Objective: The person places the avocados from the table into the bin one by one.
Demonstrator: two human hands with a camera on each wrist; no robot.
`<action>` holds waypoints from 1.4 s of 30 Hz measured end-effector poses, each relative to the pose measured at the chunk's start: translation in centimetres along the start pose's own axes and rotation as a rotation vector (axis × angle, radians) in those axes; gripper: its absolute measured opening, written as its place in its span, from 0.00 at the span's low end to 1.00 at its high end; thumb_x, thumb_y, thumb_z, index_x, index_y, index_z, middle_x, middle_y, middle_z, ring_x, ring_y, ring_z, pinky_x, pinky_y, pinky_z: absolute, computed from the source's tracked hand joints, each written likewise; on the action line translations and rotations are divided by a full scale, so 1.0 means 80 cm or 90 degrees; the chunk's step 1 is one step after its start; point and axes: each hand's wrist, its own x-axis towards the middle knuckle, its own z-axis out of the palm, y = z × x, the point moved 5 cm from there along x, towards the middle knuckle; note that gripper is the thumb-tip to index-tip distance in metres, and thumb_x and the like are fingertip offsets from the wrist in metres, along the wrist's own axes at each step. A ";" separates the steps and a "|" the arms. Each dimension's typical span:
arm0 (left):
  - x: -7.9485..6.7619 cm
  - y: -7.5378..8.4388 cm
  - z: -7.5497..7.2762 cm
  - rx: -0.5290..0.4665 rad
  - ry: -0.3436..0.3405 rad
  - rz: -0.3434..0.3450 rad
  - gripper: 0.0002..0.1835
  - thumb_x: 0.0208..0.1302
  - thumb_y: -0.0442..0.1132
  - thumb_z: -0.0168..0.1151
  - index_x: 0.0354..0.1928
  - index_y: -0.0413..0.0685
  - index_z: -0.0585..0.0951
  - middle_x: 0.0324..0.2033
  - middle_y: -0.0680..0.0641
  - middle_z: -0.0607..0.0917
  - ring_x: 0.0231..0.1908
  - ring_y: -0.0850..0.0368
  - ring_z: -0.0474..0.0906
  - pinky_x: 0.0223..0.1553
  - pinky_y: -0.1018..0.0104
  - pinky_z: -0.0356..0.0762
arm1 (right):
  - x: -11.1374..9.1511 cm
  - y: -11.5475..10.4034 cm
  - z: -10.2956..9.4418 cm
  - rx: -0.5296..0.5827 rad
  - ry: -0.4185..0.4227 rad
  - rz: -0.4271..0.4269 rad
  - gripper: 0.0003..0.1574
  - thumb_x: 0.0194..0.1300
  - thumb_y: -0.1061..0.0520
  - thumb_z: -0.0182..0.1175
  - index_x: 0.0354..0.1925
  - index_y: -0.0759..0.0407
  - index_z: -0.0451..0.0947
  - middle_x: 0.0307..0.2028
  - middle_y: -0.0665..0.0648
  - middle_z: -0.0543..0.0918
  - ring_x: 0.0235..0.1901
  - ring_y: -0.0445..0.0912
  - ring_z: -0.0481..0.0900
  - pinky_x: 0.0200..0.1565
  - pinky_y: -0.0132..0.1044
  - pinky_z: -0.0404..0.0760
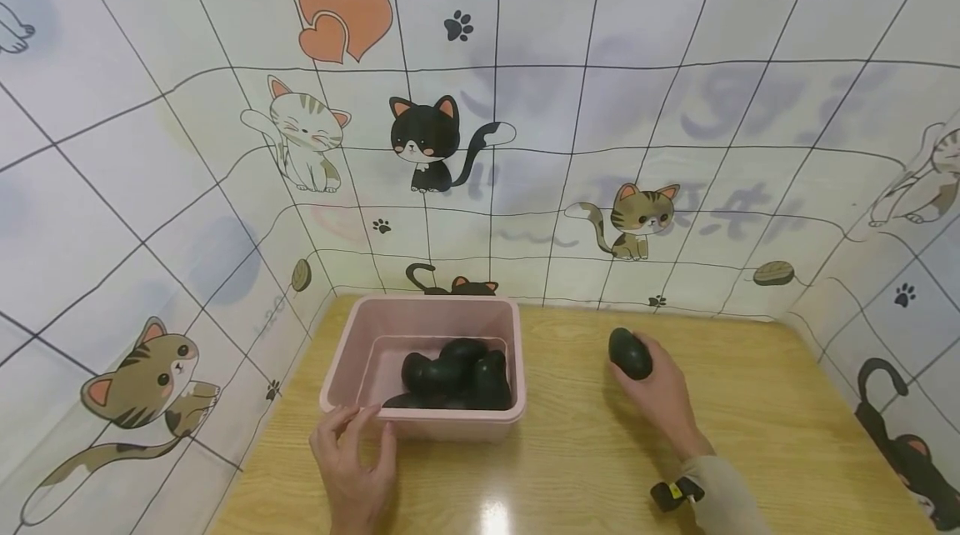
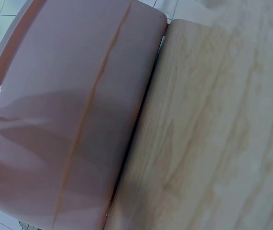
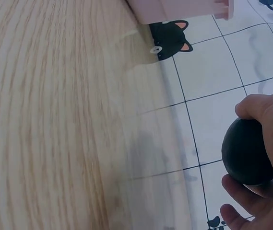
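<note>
A smooth, dark green avocado [image 1: 630, 353] is gripped in my right hand [image 1: 660, 389], raised over the right part of the table. The right wrist view shows the thumb on one side of the avocado [image 3: 247, 152] and fingers curled round the other. To the left stands a pink plastic bin [image 1: 423, 425]. Several more dark avocados [image 1: 450, 372] lie heaped in its right half, the nearest partly hidden by the front wall. My left hand [image 1: 354, 464] holds the bin's front rim near its left corner, fingertips at the rim and thumb low against the outer wall.
The wooden table [image 1: 573, 452] runs back to a wall [image 1: 547, 118] covered in cat-print sheeting, which also closes off the left and right sides. A small black device with a yellow mark [image 1: 677, 492] is strapped to the right wrist, beside a beige sleeve [image 1: 723, 497].
</note>
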 end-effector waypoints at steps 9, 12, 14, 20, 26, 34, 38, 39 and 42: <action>-0.001 0.002 0.000 -0.004 0.015 0.012 0.18 0.54 0.40 0.68 0.46 0.40 0.89 0.47 0.33 0.80 0.53 0.36 0.71 0.67 0.75 0.58 | -0.004 -0.012 -0.002 0.004 0.004 -0.011 0.47 0.66 0.47 0.74 0.75 0.62 0.68 0.69 0.71 0.77 0.64 0.68 0.79 0.62 0.67 0.78; 0.000 0.003 0.000 0.000 0.009 0.006 0.18 0.54 0.40 0.68 0.47 0.41 0.88 0.48 0.33 0.80 0.54 0.37 0.71 0.66 0.75 0.57 | -0.004 -0.017 -0.004 0.006 0.006 -0.019 0.47 0.65 0.48 0.74 0.75 0.62 0.69 0.68 0.71 0.78 0.64 0.68 0.79 0.61 0.67 0.78; 0.000 0.003 0.000 0.003 0.004 0.000 0.18 0.55 0.40 0.68 0.47 0.41 0.88 0.48 0.33 0.80 0.54 0.38 0.71 0.66 0.75 0.57 | -0.004 -0.021 -0.005 0.004 0.007 -0.023 0.47 0.65 0.48 0.74 0.75 0.61 0.69 0.69 0.70 0.78 0.64 0.68 0.79 0.61 0.67 0.78; 0.000 0.003 0.000 -0.002 0.002 -0.007 0.18 0.54 0.39 0.69 0.47 0.41 0.88 0.48 0.33 0.80 0.54 0.38 0.71 0.67 0.73 0.56 | -0.007 -0.032 -0.008 0.003 0.010 -0.040 0.47 0.64 0.48 0.75 0.74 0.62 0.69 0.68 0.71 0.78 0.63 0.68 0.80 0.59 0.68 0.80; 0.000 0.003 0.000 0.000 -0.004 -0.017 0.18 0.55 0.40 0.68 0.47 0.41 0.88 0.48 0.33 0.79 0.54 0.38 0.70 0.69 0.73 0.53 | -0.010 -0.041 -0.009 0.002 0.013 -0.044 0.47 0.64 0.48 0.76 0.74 0.61 0.70 0.68 0.70 0.79 0.62 0.67 0.81 0.59 0.67 0.80; 0.001 0.002 0.002 -0.005 0.017 -0.002 0.17 0.53 0.39 0.68 0.45 0.41 0.89 0.47 0.33 0.80 0.53 0.38 0.71 0.66 0.75 0.57 | -0.015 -0.049 -0.009 0.005 0.012 -0.042 0.47 0.63 0.48 0.76 0.74 0.61 0.70 0.68 0.71 0.79 0.61 0.68 0.81 0.57 0.67 0.81; 0.001 0.002 0.001 -0.003 0.015 -0.006 0.17 0.53 0.39 0.68 0.45 0.41 0.89 0.47 0.33 0.80 0.53 0.38 0.71 0.66 0.75 0.57 | -0.018 -0.050 -0.007 0.008 0.005 -0.039 0.48 0.63 0.48 0.76 0.74 0.60 0.70 0.68 0.71 0.79 0.62 0.68 0.82 0.57 0.67 0.82; 0.001 0.002 0.001 -0.003 0.013 -0.007 0.17 0.53 0.39 0.69 0.45 0.41 0.89 0.47 0.33 0.80 0.53 0.37 0.71 0.66 0.75 0.57 | -0.019 -0.051 -0.006 0.009 0.002 -0.038 0.48 0.63 0.48 0.76 0.74 0.60 0.70 0.68 0.71 0.79 0.62 0.68 0.81 0.57 0.67 0.82; 0.000 0.002 0.000 -0.004 0.010 -0.011 0.17 0.53 0.39 0.69 0.45 0.41 0.89 0.47 0.33 0.80 0.54 0.37 0.71 0.67 0.74 0.56 | -0.021 -0.053 -0.006 0.014 0.000 -0.038 0.48 0.63 0.47 0.76 0.75 0.60 0.70 0.69 0.70 0.78 0.63 0.67 0.81 0.58 0.67 0.81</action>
